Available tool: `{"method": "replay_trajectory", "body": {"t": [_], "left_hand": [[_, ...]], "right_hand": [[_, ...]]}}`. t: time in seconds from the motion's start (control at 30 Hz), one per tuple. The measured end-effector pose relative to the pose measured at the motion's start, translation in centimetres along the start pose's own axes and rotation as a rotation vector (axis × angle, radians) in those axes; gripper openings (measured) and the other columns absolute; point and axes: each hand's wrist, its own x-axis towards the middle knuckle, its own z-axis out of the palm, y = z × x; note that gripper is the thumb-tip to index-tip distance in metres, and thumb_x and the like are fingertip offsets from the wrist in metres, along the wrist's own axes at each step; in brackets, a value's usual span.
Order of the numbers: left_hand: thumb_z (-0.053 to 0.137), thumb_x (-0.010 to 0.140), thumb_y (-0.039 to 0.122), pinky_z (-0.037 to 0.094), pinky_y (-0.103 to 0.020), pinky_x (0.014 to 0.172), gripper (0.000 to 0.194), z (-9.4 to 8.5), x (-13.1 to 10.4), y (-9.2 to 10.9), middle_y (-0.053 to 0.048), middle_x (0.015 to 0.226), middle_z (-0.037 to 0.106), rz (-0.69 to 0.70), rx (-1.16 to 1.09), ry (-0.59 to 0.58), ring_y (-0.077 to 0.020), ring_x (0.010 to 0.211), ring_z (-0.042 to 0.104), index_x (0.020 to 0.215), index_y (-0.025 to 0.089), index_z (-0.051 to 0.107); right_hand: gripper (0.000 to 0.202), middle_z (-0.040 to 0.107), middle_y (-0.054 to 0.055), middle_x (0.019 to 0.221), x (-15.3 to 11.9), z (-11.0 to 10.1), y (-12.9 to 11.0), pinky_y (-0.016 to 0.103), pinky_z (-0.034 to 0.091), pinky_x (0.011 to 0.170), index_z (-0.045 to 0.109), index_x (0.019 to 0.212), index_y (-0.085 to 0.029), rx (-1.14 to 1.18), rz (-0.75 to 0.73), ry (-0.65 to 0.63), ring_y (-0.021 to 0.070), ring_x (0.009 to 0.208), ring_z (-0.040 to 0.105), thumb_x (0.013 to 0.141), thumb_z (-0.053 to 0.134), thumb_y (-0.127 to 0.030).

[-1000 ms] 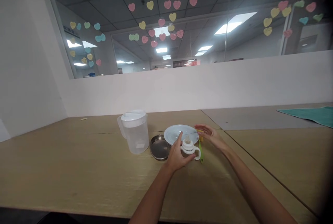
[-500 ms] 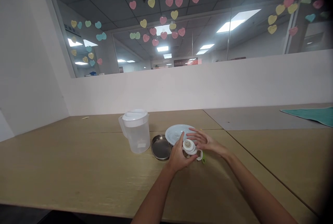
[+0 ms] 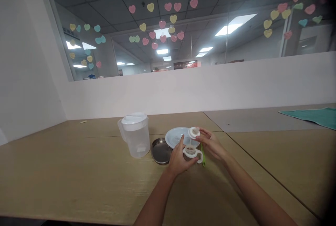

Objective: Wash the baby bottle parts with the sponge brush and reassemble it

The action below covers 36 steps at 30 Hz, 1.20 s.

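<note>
A baby bottle (image 3: 190,150) with a white handled collar stands in my left hand (image 3: 179,158), whose thumb and fingers wrap round it; its round mouth is uncovered. Just above and to the right, my right hand (image 3: 212,144) pinches a white bottle cap with a nipple (image 3: 194,132), apart from the bottle. Behind them is a pale blue plate (image 3: 173,135). A green-handled utensil (image 3: 203,159) lies right of the bottle, its far end hidden by my right hand.
Left of my hands is a round metal dish (image 3: 160,151), and beyond it a clear lidded pitcher (image 3: 138,140) stands upright. A teal cloth (image 3: 312,116) lies at the far right of the table (image 3: 78,173). A white wall (image 3: 168,93) rises behind.
The white cap with the nipple has come off the bottle and risen in my right hand. That hand has closed on it, while my left hand stays round the bottle.
</note>
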Motion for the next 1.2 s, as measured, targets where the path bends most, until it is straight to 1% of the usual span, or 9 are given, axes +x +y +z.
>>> {"method": "replay_trajectory", "body": {"t": [0.1,0.23,0.4,0.57,0.73,0.87,1.0,1.1,1.2], "left_hand": [[0.066,0.068,0.050,0.038,-0.041,0.095,0.100,0.0,0.0,0.0,-0.009,0.109,0.060,0.015,0.010,-0.003,-0.0253,0.106,0.053,0.143,0.018,0.008],[0.065,0.068,0.052,0.039,-0.041,0.095,0.101,0.0,0.0,0.0,-0.009,0.111,0.059,0.008,0.026,-0.002,-0.0248,0.106,0.053,0.143,0.018,0.008],[0.065,0.067,0.053,0.039,-0.041,0.095,0.098,0.0,-0.1,0.2,-0.010,0.116,0.057,-0.017,0.034,-0.011,-0.0253,0.108,0.052,0.143,0.019,0.012],[0.065,0.068,0.052,0.040,-0.040,0.095,0.096,-0.2,-0.1,0.4,-0.011,0.118,0.056,-0.017,0.040,0.005,-0.0250,0.108,0.052,0.143,0.020,0.013],[0.065,0.068,0.050,0.040,-0.040,0.094,0.094,-0.2,0.0,0.2,-0.011,0.118,0.055,0.012,0.048,0.002,-0.0247,0.106,0.053,0.142,0.019,0.017],[0.064,0.069,0.051,0.040,-0.041,0.095,0.090,-0.3,0.0,0.5,-0.012,0.120,0.054,0.014,0.039,0.012,-0.0253,0.108,0.052,0.141,0.020,0.021],[0.064,0.069,0.052,0.039,-0.042,0.096,0.090,-0.4,0.0,0.6,-0.012,0.121,0.055,0.011,0.039,0.005,-0.0254,0.109,0.052,0.141,0.020,0.022],[0.064,0.069,0.052,0.039,-0.042,0.097,0.087,-0.4,0.0,0.6,-0.012,0.123,0.054,0.016,0.048,0.001,-0.0258,0.112,0.050,0.140,0.020,0.024],[0.063,0.069,0.052,0.038,-0.043,0.099,0.085,-0.3,0.0,0.6,-0.012,0.126,0.052,0.029,0.053,0.011,-0.0267,0.115,0.048,0.139,0.020,0.026]], "right_hand": [[0.033,0.065,0.001,0.108,0.6,-0.2,-0.1,0.042,0.046,0.096,0.062,0.092,-0.025,0.153,-0.125,0.108,0.0220,0.104,0.058,0.061,0.076,-0.027],[0.030,0.067,0.001,0.100,1.5,-1.4,0.4,0.046,0.045,0.097,0.061,0.092,-0.026,0.167,-0.246,0.173,0.0238,0.102,0.060,0.065,0.073,-0.029],[0.034,0.067,0.003,0.096,2.0,-2.3,2.2,0.043,0.050,0.089,0.061,0.096,-0.025,0.044,-0.210,0.238,0.0244,0.095,0.062,0.065,0.072,-0.032],[0.048,0.063,0.007,0.102,2.1,-2.0,4.2,0.041,0.050,0.085,0.057,0.102,-0.021,-0.221,-0.204,0.313,0.0238,0.096,0.059,0.059,0.074,-0.035],[0.034,0.057,0.008,0.101,2.0,-2.0,4.9,0.039,0.046,0.085,0.062,0.099,-0.019,-0.750,-0.353,0.163,0.0219,0.094,0.056,0.066,0.062,-0.027],[0.034,0.061,0.008,0.100,1.6,-1.9,4.4,0.039,0.042,0.086,0.060,0.104,-0.021,-1.015,-0.346,-0.006,0.0229,0.093,0.055,0.072,0.060,-0.033],[0.032,0.065,0.006,0.091,1.3,-1.8,3.9,0.036,0.042,0.080,0.060,0.096,-0.020,-1.052,-0.303,-0.096,0.0220,0.085,0.057,0.079,0.052,-0.046],[0.033,0.065,0.005,0.083,1.1,-1.7,4.2,0.033,0.043,0.074,0.058,0.090,-0.019,-0.963,-0.247,-0.095,0.0206,0.078,0.059,0.082,0.047,-0.050],[0.035,0.066,0.004,0.081,1.2,-1.7,4.6,0.032,0.045,0.071,0.056,0.093,-0.020,-0.827,-0.210,-0.054,0.0198,0.075,0.060,0.083,0.044,-0.051]]}}
